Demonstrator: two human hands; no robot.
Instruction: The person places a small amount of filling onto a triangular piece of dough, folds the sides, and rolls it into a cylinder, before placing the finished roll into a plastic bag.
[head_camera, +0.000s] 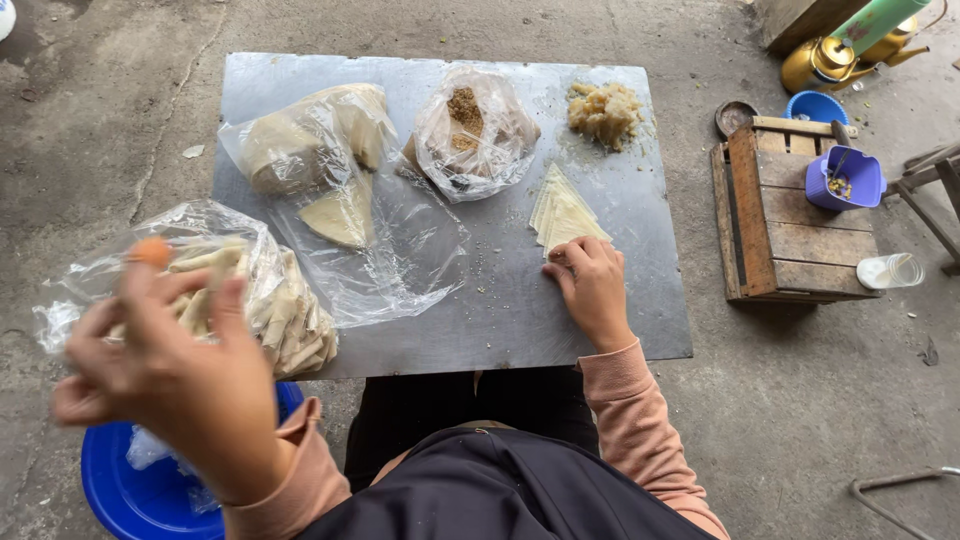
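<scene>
Right hand on the wrapper stack

My right hand presses curled fingers on the pastry wrappers mid metal board; my left hand hovers blurred, fingers spread, empty, over the rolled-pastry bag at the board's near-left corner.

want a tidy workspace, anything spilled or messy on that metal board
Yes: small crumbs lie scattered on the bare metal board below the bag of brown filling, loose beside the stack of wrappers.

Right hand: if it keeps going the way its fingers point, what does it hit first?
The right hand lies on the metal sheet, fingers pointing away from the person. Its fingertips already touch the near corner of the stack of triangular wrappers, so that comes first. Beyond lies the pile of crumbly filling.
</scene>
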